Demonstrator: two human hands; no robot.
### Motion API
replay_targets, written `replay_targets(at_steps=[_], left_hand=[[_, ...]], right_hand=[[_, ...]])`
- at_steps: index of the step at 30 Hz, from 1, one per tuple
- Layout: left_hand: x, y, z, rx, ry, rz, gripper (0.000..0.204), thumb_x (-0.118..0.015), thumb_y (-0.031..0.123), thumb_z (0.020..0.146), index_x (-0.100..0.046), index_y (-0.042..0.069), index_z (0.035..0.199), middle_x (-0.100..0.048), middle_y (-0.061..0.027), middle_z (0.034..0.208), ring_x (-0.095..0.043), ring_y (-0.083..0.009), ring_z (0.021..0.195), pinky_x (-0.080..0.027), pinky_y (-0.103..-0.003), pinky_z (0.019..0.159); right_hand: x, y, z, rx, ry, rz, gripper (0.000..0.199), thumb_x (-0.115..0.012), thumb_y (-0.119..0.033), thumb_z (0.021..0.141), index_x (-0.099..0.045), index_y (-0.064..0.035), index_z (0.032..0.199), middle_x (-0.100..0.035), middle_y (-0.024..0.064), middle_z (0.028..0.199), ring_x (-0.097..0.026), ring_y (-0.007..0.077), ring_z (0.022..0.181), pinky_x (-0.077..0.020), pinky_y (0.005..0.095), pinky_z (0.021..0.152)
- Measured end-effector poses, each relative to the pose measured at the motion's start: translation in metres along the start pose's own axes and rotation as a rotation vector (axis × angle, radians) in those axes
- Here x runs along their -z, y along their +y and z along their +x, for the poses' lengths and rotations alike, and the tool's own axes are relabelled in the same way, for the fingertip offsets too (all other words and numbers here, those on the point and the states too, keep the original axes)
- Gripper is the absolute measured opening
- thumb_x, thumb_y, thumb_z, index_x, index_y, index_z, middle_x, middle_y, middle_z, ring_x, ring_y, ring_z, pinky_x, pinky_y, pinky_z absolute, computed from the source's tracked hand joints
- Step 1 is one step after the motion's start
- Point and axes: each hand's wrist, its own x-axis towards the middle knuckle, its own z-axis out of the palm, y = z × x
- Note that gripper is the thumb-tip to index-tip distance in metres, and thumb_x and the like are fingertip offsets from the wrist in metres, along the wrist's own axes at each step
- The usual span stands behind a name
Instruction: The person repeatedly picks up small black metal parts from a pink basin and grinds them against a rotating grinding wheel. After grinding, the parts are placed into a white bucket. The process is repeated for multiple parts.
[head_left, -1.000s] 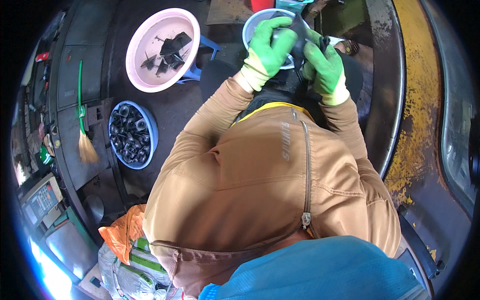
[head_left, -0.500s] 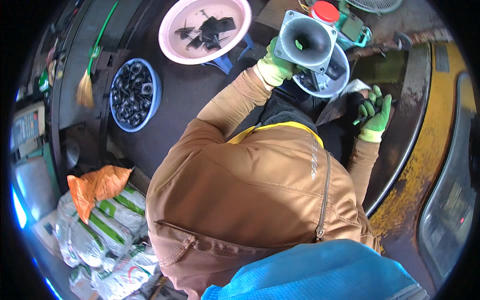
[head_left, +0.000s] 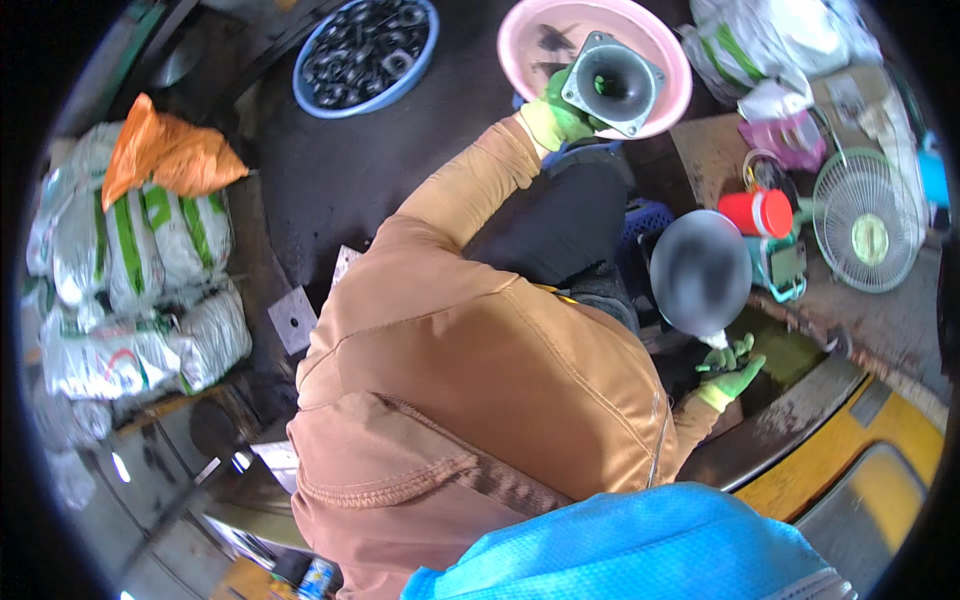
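Head view: the left hand (head_left: 566, 113) clasps a grey horn (head_left: 634, 88) from behind, apparently to leave its mouth uncovered, while the right hand (head_left: 735, 378) has half-curled fingers, contents unclear.

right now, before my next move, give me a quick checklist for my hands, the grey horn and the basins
1. Left hand gripping the grey horn: ok, gloved fingers at its side.
2. Horn's wide mouth facing the camera: ok.
3. Right hand clear of the horn: ok, well apart.
4. Horn touching the pink basin: cannot tell, they overlap in view.
5. Contents of the round bowl near the right hand readable: not ok, blurred.
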Motion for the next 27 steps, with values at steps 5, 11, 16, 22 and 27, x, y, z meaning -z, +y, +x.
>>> replay_targets(at_steps=[5,11,16,22,27], left_hand=[[0.079,-0.046,-0.105,0.395,0.239,0.421,0.053,-0.07,0.011,0.07,-0.051,0.008,0.119,-0.065,-0.0085,0.105,-0.064,-0.0229,0.096,-0.05,-0.033,0.084],[0.122,-0.108,-0.306,1.201,-0.074,0.956,0.055,-0.063,0.032,0.082,-0.048,0.005,0.128,-0.057,-0.012,0.121,-0.053,-0.0247,0.115,-0.045,-0.034,0.095],[0.154,-0.156,-0.333,1.209,0.218,0.923,0.034,-0.067,0.02,0.076,-0.055,0.007,0.104,-0.06,-0.0114,0.095,-0.057,-0.0256,0.09,-0.047,-0.034,0.082],[0.283,-0.14,-0.191,0.552,0.827,0.782,0.005,-0.06,0.012,0.08,-0.056,0.009,0.083,-0.057,-0.0077,0.074,-0.054,-0.0206,0.07,-0.048,-0.034,0.071],[0.351,-0.11,-0.113,0.726,-0.149,1.816,0.032,-0.06,0.012,0.08,-0.059,0.01,0.111,-0.066,-0.0147,0.104,-0.062,-0.0297,0.098,-0.049,-0.038,0.082]], right_hand=[[-0.001,0.001,0.002,-0.04,-0.073,-0.05,0.045,-0.05,-0.049,0.091,-0.061,-0.0069,0.106,-0.052,-0.0034,0.073,-0.036,0.0046,0.047,-0.0318,0.0173,0.041],[0.006,-0.003,-0.001,-0.093,-0.044,-0.026,0.044,-0.049,-0.047,0.093,-0.059,-0.006,0.106,-0.055,-0.0023,0.074,-0.035,0.0046,0.047,-0.032,0.0171,0.041],[0.006,-0.012,-0.005,-0.187,-0.033,-0.018,0.044,-0.049,-0.049,0.092,-0.059,-0.0073,0.105,-0.055,-0.0026,0.073,-0.035,0.0044,0.047,-0.032,0.0168,0.042],[0.016,-0.024,-0.003,-0.202,-0.025,-0.004,0.045,-0.048,-0.049,0.093,-0.06,-0.0071,0.104,-0.056,-0.0013,0.075,-0.036,0.0046,0.047,-0.0327,0.0175,0.041],[0.021,-0.014,0.001,-0.212,-0.077,-0.004,0.043,-0.048,-0.048,0.093,-0.06,-0.0074,0.104,-0.056,-0.0009,0.075,-0.036,0.0047,0.046,-0.0332,0.0174,0.04]])
